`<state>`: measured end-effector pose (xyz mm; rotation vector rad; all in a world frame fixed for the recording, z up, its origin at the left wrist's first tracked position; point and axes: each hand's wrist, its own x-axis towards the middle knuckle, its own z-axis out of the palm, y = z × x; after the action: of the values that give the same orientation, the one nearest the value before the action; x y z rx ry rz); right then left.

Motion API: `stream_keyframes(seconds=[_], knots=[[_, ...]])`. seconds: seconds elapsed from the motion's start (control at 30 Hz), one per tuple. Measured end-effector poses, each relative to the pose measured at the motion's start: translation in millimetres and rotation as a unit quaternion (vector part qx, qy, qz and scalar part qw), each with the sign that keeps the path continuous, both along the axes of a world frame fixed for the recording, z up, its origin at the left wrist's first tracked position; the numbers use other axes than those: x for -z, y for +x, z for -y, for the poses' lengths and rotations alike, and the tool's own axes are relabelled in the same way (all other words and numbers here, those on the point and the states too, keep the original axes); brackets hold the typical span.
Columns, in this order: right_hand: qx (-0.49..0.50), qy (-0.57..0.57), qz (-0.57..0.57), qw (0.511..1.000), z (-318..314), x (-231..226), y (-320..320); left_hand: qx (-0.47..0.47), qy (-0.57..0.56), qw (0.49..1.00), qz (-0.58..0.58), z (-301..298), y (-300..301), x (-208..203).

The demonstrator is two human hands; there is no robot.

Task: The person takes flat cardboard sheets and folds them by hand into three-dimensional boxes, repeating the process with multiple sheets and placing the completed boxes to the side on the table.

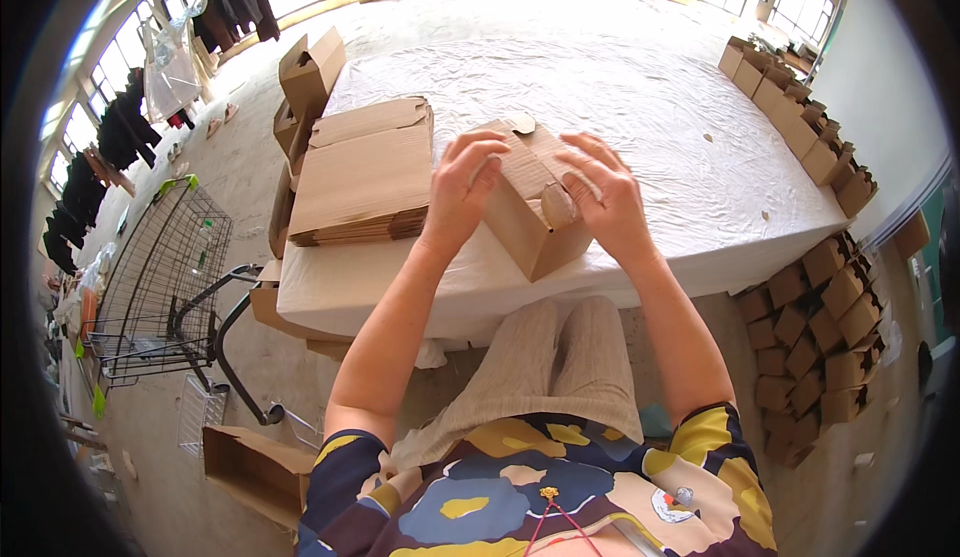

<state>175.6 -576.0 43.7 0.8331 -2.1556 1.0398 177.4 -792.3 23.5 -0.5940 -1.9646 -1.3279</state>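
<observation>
A brown cardboard box (540,247) stands at the near edge of the white-covered table, in front of my lap. My left hand (465,182) is at its left side, fingers bent over the upper edge and thumb against the flap. On the opposite side my right hand (604,195) curls its fingers over the box's right edge. Beside the right thumb, at the box's top, is a shiny brown rounded thing (558,205), whose kind I cannot make out. A half-round notch shows at the far end of the box. Left of it lies a stack of flat cardboard (365,167).
Folded boxes (800,122) line the table's right edge, and more are piled on the floor (815,337) at right. Cardboard boxes (312,69) stand along the left edge. A wire shopping cart (160,277) and an open carton (258,467) are at left on the floor.
</observation>
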Motion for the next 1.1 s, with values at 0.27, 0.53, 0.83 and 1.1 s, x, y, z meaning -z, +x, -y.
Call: stream_keyframes(seconds=[0.27,0.53,0.83,1.1], knots=[[0.087,0.258,0.063,0.960,14,11,24,-0.169,-0.164,0.972,0.025,8,-39,5],[0.005,-0.032,0.122,0.992,-16,6,7,-0.102,-0.113,0.975,0.164,20,-63,21],[-0.054,-0.180,0.511,0.839,-49,39,27,-0.030,0.002,0.957,0.288,31,-39,-1],[-0.011,-0.180,0.118,0.976,-43,28,12,0.091,0.154,0.980,0.087,14,-4,-19]])
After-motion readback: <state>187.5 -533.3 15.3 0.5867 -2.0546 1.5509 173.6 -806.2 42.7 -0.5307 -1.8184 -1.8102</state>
